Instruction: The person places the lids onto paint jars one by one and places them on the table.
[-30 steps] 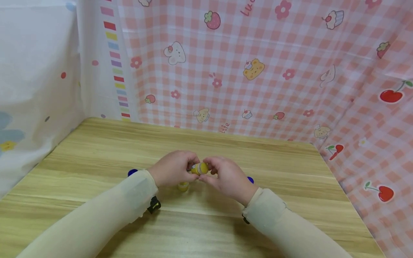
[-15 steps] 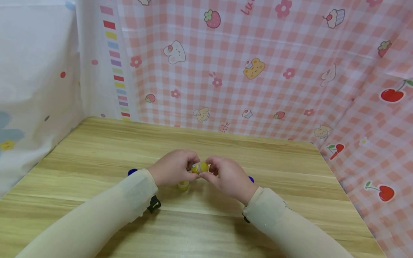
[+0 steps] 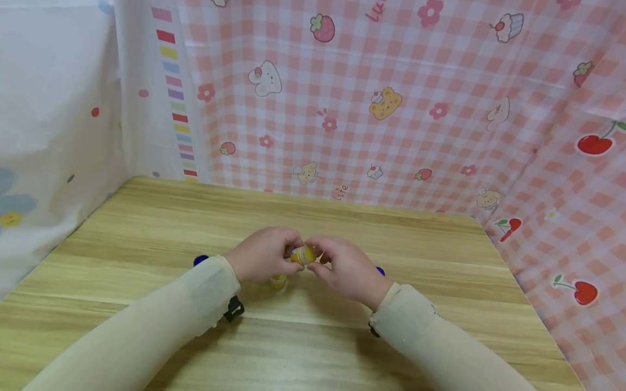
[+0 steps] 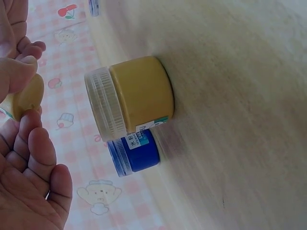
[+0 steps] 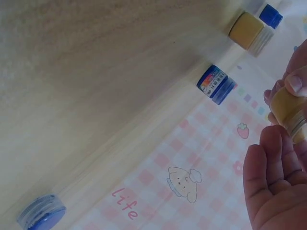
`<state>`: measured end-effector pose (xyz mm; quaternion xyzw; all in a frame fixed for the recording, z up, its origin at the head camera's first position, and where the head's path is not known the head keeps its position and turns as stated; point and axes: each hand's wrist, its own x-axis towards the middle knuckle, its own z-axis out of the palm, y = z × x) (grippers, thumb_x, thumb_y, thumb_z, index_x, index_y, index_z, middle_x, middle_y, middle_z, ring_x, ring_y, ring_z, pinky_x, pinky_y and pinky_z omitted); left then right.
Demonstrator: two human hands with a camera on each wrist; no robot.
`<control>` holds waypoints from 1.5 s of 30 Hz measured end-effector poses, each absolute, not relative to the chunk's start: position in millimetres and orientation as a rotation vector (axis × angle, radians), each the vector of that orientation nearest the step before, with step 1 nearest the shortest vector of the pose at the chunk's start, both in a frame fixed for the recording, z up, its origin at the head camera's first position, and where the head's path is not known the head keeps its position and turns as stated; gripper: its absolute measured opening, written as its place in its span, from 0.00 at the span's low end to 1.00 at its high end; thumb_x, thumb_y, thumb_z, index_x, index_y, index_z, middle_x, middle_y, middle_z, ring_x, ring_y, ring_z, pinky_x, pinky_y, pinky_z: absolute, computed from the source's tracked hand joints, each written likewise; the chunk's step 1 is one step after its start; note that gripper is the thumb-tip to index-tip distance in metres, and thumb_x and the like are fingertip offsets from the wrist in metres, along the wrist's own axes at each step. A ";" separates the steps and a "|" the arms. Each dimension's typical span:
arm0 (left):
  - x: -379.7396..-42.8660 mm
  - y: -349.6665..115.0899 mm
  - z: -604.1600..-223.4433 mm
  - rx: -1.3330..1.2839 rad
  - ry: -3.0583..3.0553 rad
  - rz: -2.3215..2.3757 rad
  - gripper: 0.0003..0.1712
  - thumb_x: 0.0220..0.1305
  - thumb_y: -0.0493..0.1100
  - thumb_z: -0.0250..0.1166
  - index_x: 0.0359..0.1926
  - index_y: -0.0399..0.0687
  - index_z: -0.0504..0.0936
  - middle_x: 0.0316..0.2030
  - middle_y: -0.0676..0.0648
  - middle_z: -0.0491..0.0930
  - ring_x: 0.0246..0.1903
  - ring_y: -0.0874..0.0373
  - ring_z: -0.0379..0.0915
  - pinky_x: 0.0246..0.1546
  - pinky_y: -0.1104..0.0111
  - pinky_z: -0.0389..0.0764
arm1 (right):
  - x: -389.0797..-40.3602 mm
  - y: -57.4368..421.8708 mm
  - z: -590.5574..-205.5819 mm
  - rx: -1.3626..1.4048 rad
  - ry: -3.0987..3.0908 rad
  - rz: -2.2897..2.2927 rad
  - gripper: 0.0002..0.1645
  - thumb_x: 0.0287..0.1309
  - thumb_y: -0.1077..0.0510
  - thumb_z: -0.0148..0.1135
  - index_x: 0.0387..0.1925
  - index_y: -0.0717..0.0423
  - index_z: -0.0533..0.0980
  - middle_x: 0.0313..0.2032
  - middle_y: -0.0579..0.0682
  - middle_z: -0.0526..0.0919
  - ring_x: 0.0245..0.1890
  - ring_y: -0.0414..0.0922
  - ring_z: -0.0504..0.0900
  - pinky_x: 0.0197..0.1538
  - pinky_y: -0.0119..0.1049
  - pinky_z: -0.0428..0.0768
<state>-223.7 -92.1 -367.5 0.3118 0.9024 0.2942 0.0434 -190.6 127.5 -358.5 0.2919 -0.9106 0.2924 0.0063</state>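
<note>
Above the middle of the table, my left hand (image 3: 266, 254) grips a small yellow paint jar (image 3: 304, 254), which lies tilted on its side. From the other end, my right hand (image 3: 344, 266) bends its thumb and fingers round the jar. The right wrist view shows the jar's clear ribbed lid (image 5: 297, 122) against the right fingertips (image 5: 273, 136). Below the left hand stands a second yellow paint jar (image 4: 144, 91) with a clear lid, upright on the table and partly hidden in the head view.
Blue paint jars stand at the left (image 3: 201, 260) and right (image 3: 380, 271), partly covered by the arms. Another blue jar (image 5: 216, 84) shows in the right wrist view. The wooden table (image 3: 303, 347) meets a pink checked cloth (image 3: 342, 108) at its back edge.
The right thumb and fingers shift slightly at the end of the held jar, which turns and tips a little. The left hand keeps its grip; the standing jars stay put.
</note>
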 end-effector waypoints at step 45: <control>-222.8 -88.2 -368.3 0.972 2.756 0.890 0.11 0.61 0.46 0.78 0.39 0.52 0.83 0.30 0.54 0.80 0.29 0.63 0.71 0.32 0.69 0.74 | -189.2 130.3 -360.5 0.852 -2.852 0.885 0.22 0.64 0.57 0.74 0.58 0.54 0.80 0.50 0.50 0.84 0.40 0.46 0.84 0.43 0.34 0.83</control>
